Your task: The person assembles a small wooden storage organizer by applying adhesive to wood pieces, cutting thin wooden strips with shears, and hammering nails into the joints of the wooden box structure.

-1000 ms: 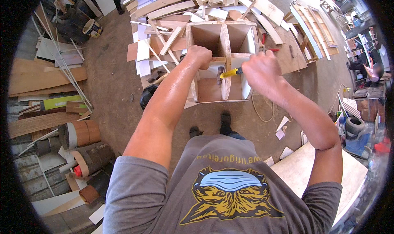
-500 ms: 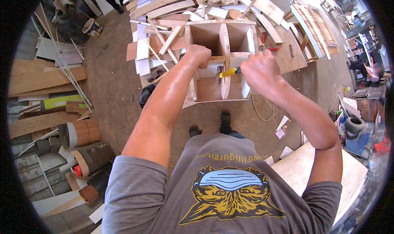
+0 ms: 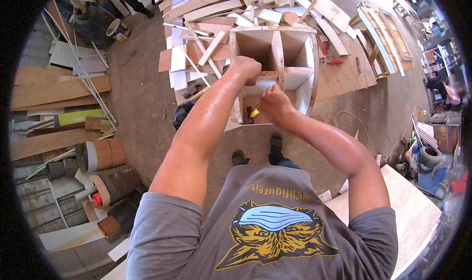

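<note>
A wooden box frame (image 3: 278,51) divided into compartments stands in front of me. My left hand (image 3: 247,70) is closed in a fist over its left part, beside a short wooden crosspiece (image 3: 268,74). Whatever those fingers hold is hidden beneath them. In my right hand (image 3: 275,104) is a hammer (image 3: 254,113) with a yellow handle, the fingers wrapped round it. The hammer's dark head points left, over the near left compartment. From here I cannot tell whether it touches the wood.
Wood offcuts (image 3: 216,46) are heaped behind and left of the frame. Red-handled pliers (image 3: 334,62) lie to its right. A black bag (image 3: 184,115) sits at the near left. Boards (image 3: 64,94) and rolls (image 3: 103,157) line the left side. Another person (image 3: 140,0) stands at the far left.
My right hand has swung the hammer left and nearer to me, from the middle divider to the near left compartment. My left hand stays by the crosspiece. The whole view has shifted slightly.
</note>
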{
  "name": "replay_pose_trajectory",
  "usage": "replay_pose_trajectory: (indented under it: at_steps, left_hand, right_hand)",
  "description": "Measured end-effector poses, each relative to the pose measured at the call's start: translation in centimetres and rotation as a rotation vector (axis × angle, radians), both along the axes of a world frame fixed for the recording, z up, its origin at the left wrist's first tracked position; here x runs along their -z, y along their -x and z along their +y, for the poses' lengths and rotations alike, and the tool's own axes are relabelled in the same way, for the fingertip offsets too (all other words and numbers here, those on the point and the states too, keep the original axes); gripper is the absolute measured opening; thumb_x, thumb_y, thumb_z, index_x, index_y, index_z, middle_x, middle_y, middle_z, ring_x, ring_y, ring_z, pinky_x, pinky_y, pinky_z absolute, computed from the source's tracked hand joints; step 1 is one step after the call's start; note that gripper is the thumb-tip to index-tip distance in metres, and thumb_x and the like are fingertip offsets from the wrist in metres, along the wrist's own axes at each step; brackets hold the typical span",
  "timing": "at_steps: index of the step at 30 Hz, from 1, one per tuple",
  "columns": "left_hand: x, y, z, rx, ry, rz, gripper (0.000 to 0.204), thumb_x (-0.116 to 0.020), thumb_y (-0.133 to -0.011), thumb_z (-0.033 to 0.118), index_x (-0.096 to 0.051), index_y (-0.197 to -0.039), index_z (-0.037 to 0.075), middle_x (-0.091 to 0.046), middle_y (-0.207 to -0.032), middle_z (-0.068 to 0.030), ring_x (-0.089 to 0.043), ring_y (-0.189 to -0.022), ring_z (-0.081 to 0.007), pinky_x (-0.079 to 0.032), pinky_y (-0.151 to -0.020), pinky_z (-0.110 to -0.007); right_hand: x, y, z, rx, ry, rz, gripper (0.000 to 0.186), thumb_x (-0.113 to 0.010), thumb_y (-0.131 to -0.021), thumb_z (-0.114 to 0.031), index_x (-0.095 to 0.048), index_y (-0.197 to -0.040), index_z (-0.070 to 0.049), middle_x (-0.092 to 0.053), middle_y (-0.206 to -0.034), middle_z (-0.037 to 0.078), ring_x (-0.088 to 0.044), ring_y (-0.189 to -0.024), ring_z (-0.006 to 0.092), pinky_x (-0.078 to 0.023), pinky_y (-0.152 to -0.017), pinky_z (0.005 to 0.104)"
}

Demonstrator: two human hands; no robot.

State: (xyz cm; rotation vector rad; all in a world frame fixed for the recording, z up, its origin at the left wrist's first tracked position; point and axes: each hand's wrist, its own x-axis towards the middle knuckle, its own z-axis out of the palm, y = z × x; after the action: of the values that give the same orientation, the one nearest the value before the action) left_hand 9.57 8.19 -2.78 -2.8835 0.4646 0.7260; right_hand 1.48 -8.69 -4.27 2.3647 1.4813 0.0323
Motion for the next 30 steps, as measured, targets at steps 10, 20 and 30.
replay_pose_trajectory:
  at_steps: [10,20,30]
  left_hand:
    - [0.4,0.0,0.4,0.002,0.027,0.004,0.023,-0.075,-0.076,0.016,-0.082,-0.097,0.011,-0.08,-0.101,-0.013,-0.077,-0.098,-0.0318,-0.062,-0.081,-0.045]
    - [0.1,0.0,0.1,-0.044,0.042,-0.025,0.025,-0.078,-0.071,0.012,-0.084,-0.096,0.014,-0.08,-0.1,-0.0101,-0.078,-0.096,-0.0289,-0.062,-0.082,-0.041]
    - [-0.1,0.2,0.2,0.0,0.047,-0.016,0.024,-0.075,-0.076,0.013,-0.083,-0.098,0.013,-0.08,-0.104,-0.0108,-0.077,-0.099,-0.03,-0.062,-0.082,-0.044]
  right_hand:
    - [0.1,-1.3,0.4,0.092,-0.072,0.051,0.018,-0.067,-0.086,-0.022,-0.08,-0.075,-0.016,-0.076,-0.077,0.009,-0.072,-0.075,0.0242,-0.048,-0.067,0.0403]
    - [0.5,-1.9,0.0,0.142,-0.124,-0.002,0.016,-0.068,-0.085,-0.021,-0.08,-0.076,-0.015,-0.074,-0.076,0.008,-0.072,-0.076,0.0245,-0.049,-0.07,0.0403]
    - [-6.8,-2.0,-1.0,0.192,0.074,0.22,0.011,-0.071,-0.083,-0.018,-0.081,-0.082,-0.014,-0.076,-0.08,0.01,-0.076,-0.079,0.0266,-0.051,-0.07,0.041]
